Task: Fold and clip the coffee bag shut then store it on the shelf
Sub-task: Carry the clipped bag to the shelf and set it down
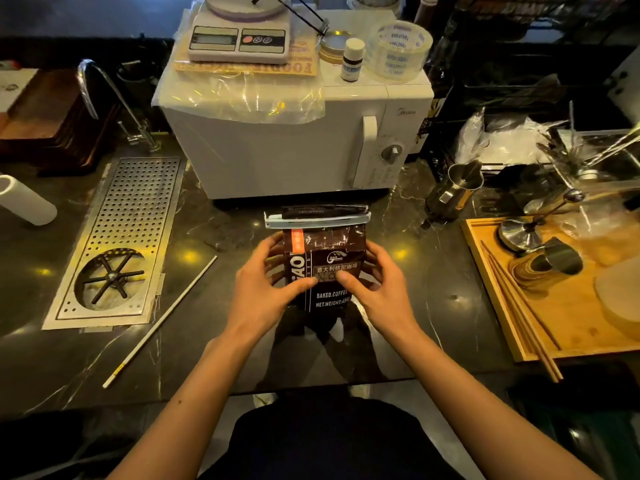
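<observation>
A dark brown coffee bag with white print stands upright on the black marble counter, in front of the microwave. Its top is folded over and a long white clip runs across the fold. My left hand grips the bag's left side, thumb on the front. My right hand grips the right side the same way. The lower part of the bag is hidden behind my thumbs and wrists.
A white microwave stands just behind the bag, with a scale, tape roll and small bottle on top. A perforated drip tray lies left, a thin white rod beside it. A wooden tray with steel tools sits right.
</observation>
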